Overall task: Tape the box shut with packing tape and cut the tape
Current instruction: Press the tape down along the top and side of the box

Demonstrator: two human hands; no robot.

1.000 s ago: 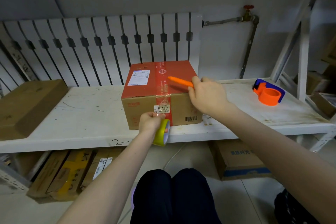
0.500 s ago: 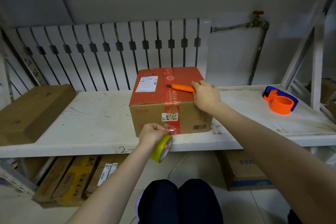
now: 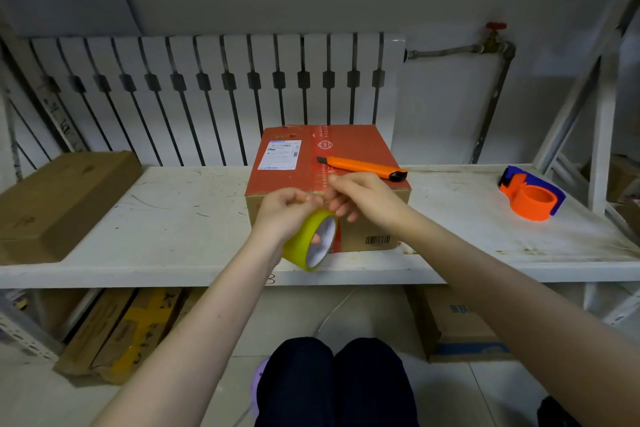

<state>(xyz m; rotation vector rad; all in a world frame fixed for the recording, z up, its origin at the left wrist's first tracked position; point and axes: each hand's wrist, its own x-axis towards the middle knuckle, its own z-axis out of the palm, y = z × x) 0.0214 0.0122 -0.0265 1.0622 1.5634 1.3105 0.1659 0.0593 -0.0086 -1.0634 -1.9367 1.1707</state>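
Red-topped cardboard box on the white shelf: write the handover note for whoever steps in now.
Left hand grips the yellow packing tape roll in front of the red-topped cardboard box.
Right hand curls its fingers just above the roll; whether they pinch tape is unclear.
Orange utility knife lies on the box top.
Orange-and-blue tape dispenser sits far right on the white shelf.
Done: no fresh strip confirmable.
Left: run tape over the seam, cut it.

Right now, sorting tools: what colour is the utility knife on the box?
The utility knife is orange, black-ended; head view.
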